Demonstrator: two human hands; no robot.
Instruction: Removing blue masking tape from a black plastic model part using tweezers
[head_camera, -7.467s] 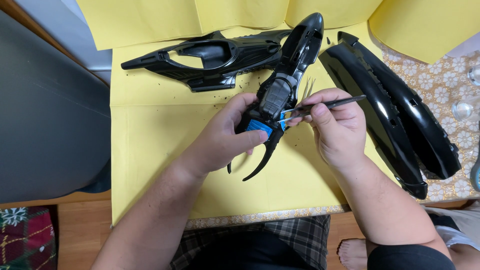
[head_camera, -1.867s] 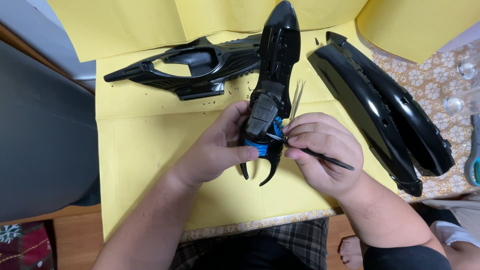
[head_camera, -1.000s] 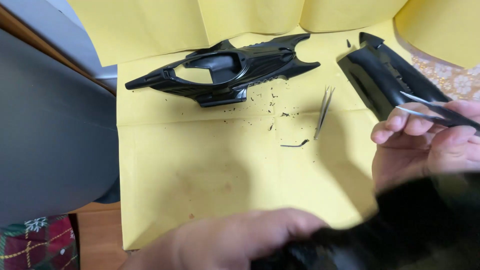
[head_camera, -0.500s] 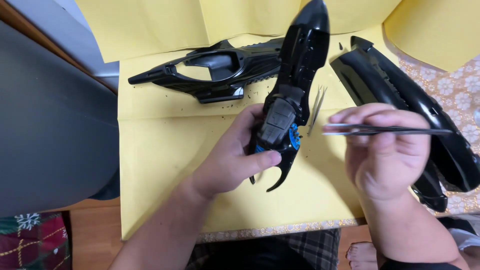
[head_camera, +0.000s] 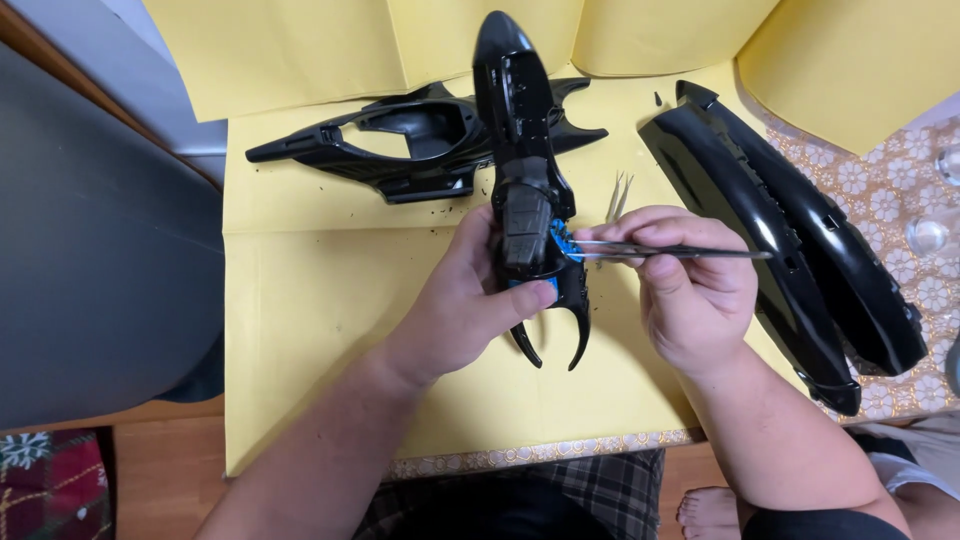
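Open yellow paper (head_camera: 330, 300) lies left of and below the left hand (head_camera: 455, 310); passage is free there. Ahead, the black frame shell (head_camera: 410, 150) blocks the far side. To the right, two long black panels (head_camera: 790, 240) stand close beside the right hand (head_camera: 690, 290). Spare tweezers (head_camera: 618, 195) lie between.

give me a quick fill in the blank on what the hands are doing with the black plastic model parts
1. The left hand grips the long black plastic body with ____ wiring.
2. The right hand holds thin metal ____.
3. The parts lie on ____ paper.
4. The black open-frame shell lies ____ of the held body.

Missing: blue; tweezers; yellow; left
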